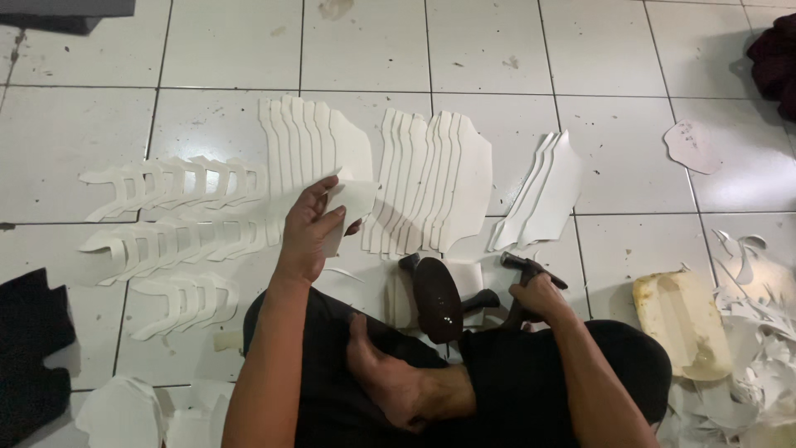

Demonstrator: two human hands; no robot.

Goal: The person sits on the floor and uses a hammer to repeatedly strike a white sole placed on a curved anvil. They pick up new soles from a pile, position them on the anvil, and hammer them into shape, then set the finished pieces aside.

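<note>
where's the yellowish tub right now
In the head view, the yellowish tub sits on the tiled floor at lower right, beside the white scrap pile, right of the right hand.

White tiled floor [630,149]; fanned white cut pieces [431,178]

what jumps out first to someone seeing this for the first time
The fanned rows of white cut pieces spread over the tiled floor stand out first, above the seated person's lap. The left hand lifts one white piece near the middle, while the right hand has its grip on a dark tool beside a dark oval block. A heap of white offcuts lies at the right edge.
</note>
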